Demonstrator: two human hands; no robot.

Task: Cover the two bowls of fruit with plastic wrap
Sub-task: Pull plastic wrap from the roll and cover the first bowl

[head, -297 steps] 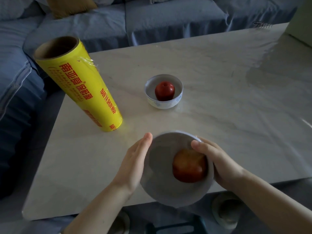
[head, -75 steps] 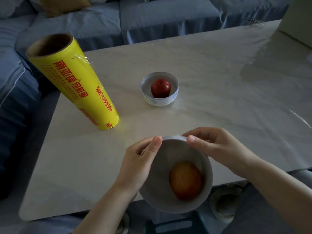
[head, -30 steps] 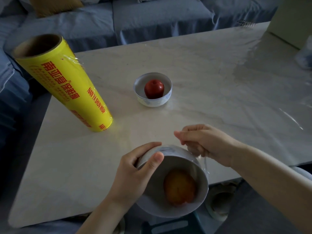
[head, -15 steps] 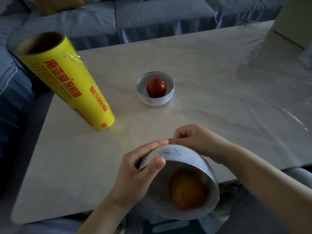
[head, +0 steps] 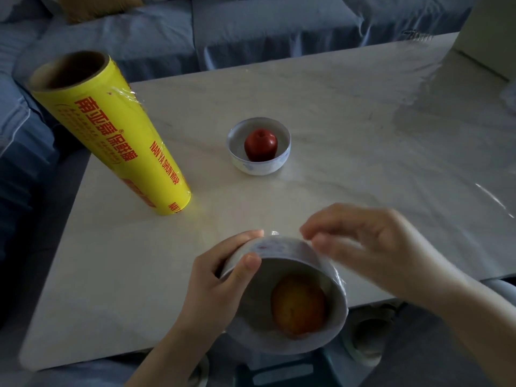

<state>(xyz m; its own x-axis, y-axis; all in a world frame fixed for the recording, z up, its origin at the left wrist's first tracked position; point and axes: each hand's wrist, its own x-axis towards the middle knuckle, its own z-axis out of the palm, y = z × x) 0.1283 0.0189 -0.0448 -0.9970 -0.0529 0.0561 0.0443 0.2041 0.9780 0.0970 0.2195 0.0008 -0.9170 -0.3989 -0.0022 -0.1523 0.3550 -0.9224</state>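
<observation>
The near white ceramic bowl (head: 279, 328) is tipped toward the camera right at the front edge of the pale marble table (head: 335, 107), partly hanging past it. A round orange-red fruit (head: 298, 305) sits low inside, and thin clear plastic wrap (head: 339, 277) shows wrinkled along its right rim. The left hand (head: 215, 289) grips the bowl's left side, thumb on the rim and fingers curled round the outer wall. The right hand (head: 363, 241) is at the far rim with bent fingers, but it's so blurred that nobody could say if it's pinching film.

The small white bowl (head: 258, 167) holding a red apple (head: 260, 145) stands mid-table, well apart, with open tabletop all round it. The tall yellow plastic wrap roll (head: 117, 135) stands on end near the left edge, reading "NAN YA SHUN WRAP" in red plus Chinese characters. The blue fabric sofa (head: 279, 23) runs behind, and a pale box (head: 491, 32) is cut off top right
</observation>
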